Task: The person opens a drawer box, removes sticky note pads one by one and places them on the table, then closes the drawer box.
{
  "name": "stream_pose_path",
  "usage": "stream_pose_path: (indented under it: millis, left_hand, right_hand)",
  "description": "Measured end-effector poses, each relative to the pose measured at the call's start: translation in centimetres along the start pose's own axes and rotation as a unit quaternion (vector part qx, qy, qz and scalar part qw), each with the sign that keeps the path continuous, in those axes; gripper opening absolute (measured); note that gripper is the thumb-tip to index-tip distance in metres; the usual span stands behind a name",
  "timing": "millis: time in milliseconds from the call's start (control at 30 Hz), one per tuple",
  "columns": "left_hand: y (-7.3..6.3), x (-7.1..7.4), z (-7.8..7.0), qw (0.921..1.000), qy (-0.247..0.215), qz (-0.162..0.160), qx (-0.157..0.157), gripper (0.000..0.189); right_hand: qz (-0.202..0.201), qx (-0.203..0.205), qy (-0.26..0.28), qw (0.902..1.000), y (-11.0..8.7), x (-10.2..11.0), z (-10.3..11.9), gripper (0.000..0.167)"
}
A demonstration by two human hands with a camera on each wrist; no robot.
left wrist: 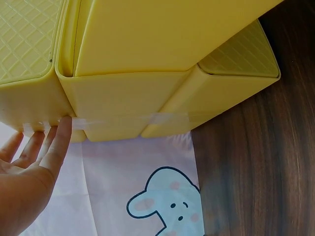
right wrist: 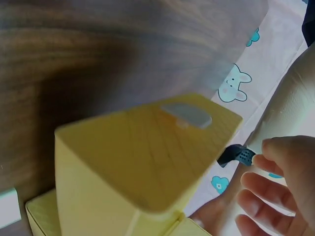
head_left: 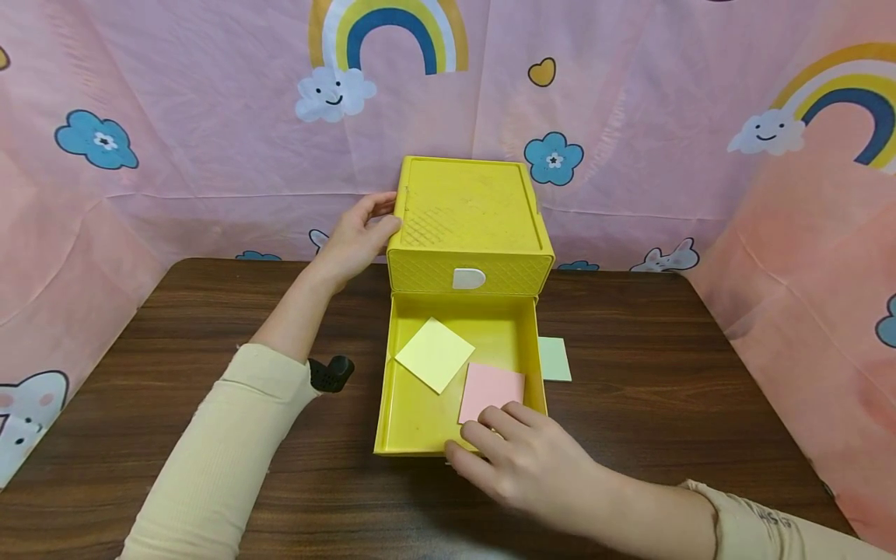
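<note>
A yellow drawer unit (head_left: 469,204) stands at the back of the table, its drawer (head_left: 416,424) below the top one pulled out toward me. Inside that drawer lie a yellow sticky note pad (head_left: 435,355) and a pink sticky note pad (head_left: 490,386). My left hand (head_left: 355,241) touches the unit's left side near the top, and the left wrist view shows its fingers (left wrist: 60,145) fairly straight against the wall. My right hand (head_left: 521,459) is by the drawer's front right corner. In the right wrist view its loosely bent fingers (right wrist: 266,189) hold nothing, apart from the drawer front (right wrist: 152,152).
A pale green sticky note pad (head_left: 555,358) lies on the dark wooden table (head_left: 651,389), partly hidden by the drawer. A pink patterned cloth (head_left: 602,101) hangs behind and beside the table. Clear tape (left wrist: 157,118) runs across the unit's side.
</note>
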State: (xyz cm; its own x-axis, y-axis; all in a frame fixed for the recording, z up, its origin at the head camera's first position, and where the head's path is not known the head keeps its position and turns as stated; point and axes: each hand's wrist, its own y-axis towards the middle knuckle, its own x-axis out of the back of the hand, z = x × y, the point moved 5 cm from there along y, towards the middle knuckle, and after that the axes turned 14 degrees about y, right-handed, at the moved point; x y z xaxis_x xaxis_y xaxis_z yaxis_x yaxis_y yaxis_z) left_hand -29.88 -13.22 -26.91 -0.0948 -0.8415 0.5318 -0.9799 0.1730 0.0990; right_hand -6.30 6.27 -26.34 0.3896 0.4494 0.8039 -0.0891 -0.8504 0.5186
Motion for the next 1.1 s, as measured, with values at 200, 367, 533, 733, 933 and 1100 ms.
stream_pose_path:
  millis: [200, 367, 533, 733, 933, 1100]
  left_hand:
    - [0.1, 0.0, 0.0, 1.0, -0.002, 0.001, 0.001, 0.052]
    - [0.0, 0.0, -0.1, 1.0, 0.0, 0.003, 0.002, 0.053]
    - [-0.1, 0.0, -0.1, 1.0, 0.001, 0.006, 0.002, 0.053]
    - [-0.2, 0.1, -0.1, 1.0, 0.001, 0.002, 0.007, 0.053]
    - [-0.1, 0.0, -0.1, 1.0, 0.0, -0.001, 0.006, 0.053]
    - [-0.1, 0.0, -0.1, 1.0, 0.002, 0.0, 0.006, 0.053]
  right_hand:
    - [0.023, -0.007, 0.007, 0.9997, 0.0, -0.6, -0.9, 0.028]
    - [0.05, -0.023, 0.015, 0.9984, 0.2, -1.1, -1.7, 0.015]
    - [0.092, -0.062, 0.049, 0.9926, 0.7, -1.5, -2.7, 0.038]
    - [0.138, -0.095, 0.062, 0.9839, 1.4, -2.1, -3.9, 0.05]
    - [0.164, -0.125, 0.053, 0.977, 1.8, -2.9, -5.2, 0.06]
    - [0.18, -0.158, 0.061, 0.969, 1.9, -3.8, -6.2, 0.063]
